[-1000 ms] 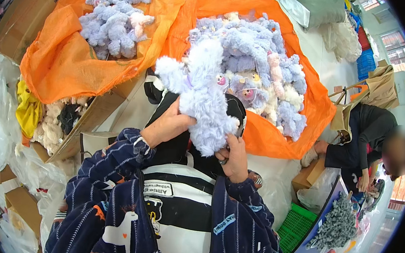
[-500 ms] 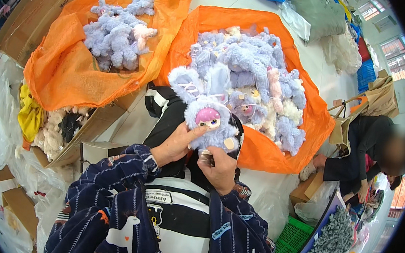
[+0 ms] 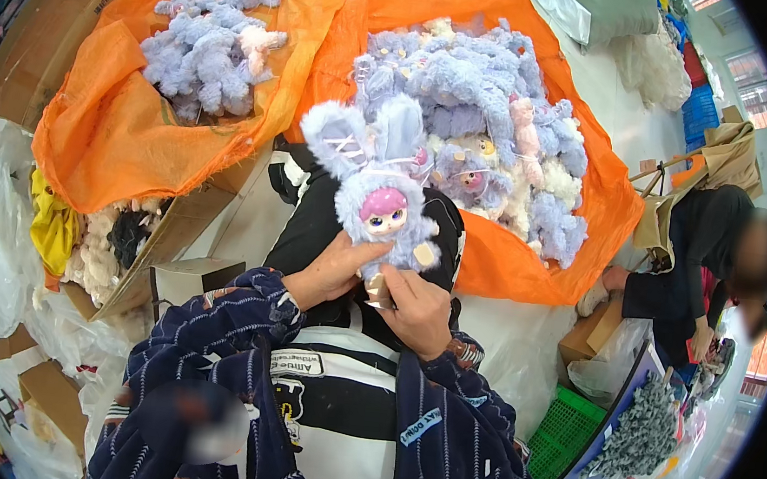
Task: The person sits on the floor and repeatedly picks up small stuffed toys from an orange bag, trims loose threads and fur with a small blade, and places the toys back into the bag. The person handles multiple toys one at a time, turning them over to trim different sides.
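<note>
A lavender plush rabbit doll with long ears, a pink fringe and a doll face stands upright above my lap, its face toward me. My left hand is closed around its side, the thumb lying across the belly under the chin. Lower down, my right hand pinches the doll's foot end between thumb and fingers. A small pale piece shows at those fingertips; whether it is the foot sole or something else, I cannot tell. White lacing crosses one ear.
An orange sack heaped with lavender, white and pink plush dolls lies ahead; another orange sack with plush lies left. Cardboard boxes and plastic bags flank my left. A green crate stands right, near a seated person.
The doll has moved slightly left and down, turned a little more upright. My right hand has shifted its pinch at the doll's foot end; my left hand keeps its hold.
</note>
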`<state>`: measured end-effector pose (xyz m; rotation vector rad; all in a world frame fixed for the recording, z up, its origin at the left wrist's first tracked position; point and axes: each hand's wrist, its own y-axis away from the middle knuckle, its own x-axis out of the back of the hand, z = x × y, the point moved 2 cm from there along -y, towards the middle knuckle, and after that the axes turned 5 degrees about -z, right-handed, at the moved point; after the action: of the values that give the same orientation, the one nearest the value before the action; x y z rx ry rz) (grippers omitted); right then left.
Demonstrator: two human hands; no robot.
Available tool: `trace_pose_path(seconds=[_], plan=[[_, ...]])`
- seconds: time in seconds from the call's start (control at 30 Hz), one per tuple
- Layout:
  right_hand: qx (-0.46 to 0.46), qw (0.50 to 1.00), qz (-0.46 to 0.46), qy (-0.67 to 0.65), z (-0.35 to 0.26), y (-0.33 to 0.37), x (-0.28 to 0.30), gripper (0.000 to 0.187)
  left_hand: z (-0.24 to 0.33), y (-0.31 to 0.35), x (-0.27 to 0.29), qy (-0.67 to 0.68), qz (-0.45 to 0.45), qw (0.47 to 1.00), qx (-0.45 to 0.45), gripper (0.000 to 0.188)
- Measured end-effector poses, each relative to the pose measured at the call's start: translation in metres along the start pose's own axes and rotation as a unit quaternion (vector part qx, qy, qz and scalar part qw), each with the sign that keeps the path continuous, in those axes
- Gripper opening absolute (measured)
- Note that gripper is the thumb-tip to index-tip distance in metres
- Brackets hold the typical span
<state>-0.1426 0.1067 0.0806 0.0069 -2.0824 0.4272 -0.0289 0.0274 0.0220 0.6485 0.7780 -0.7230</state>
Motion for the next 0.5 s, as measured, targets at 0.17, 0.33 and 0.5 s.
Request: trace_pose_path(seconds=[0.17, 0.33, 0.5], plan=[[-0.123, 0.990, -0.011, -0.067, 0.009, 0.004, -0.007, 0.028, 0.002, -0.007, 0.003, -0.054, 0.027, 0.997, -0.047, 0.042], [-0.242, 0.952, 0.101, -0.156, 0.005, -0.003, 0.019, 0.025, 0.008, -0.009, 0.009, 0.012, -0.005, 1.000, 0.006, 0.043], [-0.211, 0.970, 0.060, -0.107, 0.024, 0.001, 0.003, 0.029, 0.008, -0.009, 0.004, 0.002, -0.035, 0.999, 0.008, 0.046]])
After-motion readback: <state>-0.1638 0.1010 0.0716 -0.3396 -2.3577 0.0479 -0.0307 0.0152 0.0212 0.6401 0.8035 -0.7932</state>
